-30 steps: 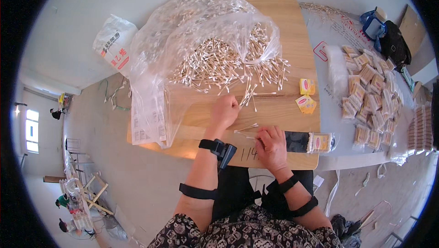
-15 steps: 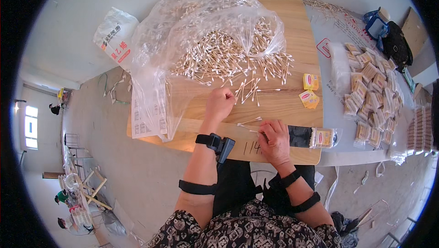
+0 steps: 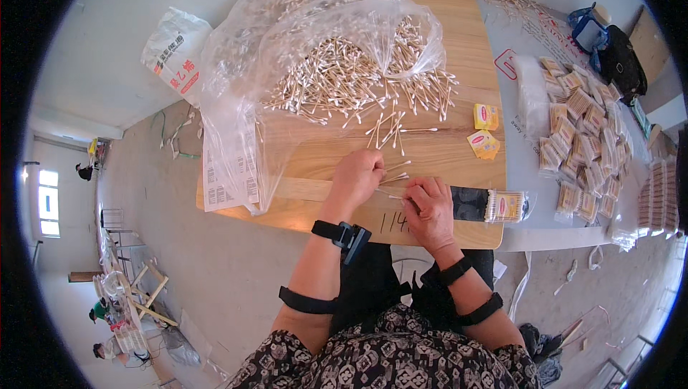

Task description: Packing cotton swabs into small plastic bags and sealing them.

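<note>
My left hand [image 3: 358,179] is closed, its fingertips at a few wooden cotton swabs [image 3: 395,172] whose white tips stick out to the right. Close beside it, my right hand [image 3: 428,210] is pinched with the fingers curled down over the front of the table. A swab end reaches toward its fingertips; what lies inside the pinch is hidden. Beyond the hands, loose cotton swabs [image 3: 390,131] are scattered in front of a large heap [image 3: 330,77] spilling from a clear plastic bag [image 3: 247,52].
A filled swab packet [image 3: 505,206] lies on a black strip [image 3: 469,204] right of my right hand. Yellow cards [image 3: 484,145] and a small yellow box [image 3: 486,116] sit farther back. Many packed swab packets [image 3: 584,138] pile up on the grey surface at right. The wooden table [image 3: 451,23] ends near my body.
My left hand has moved right and toward me, from the loose swabs to the swabs beside my right hand. The right hand stays pinched in nearly the same place. The view has shifted slightly.
</note>
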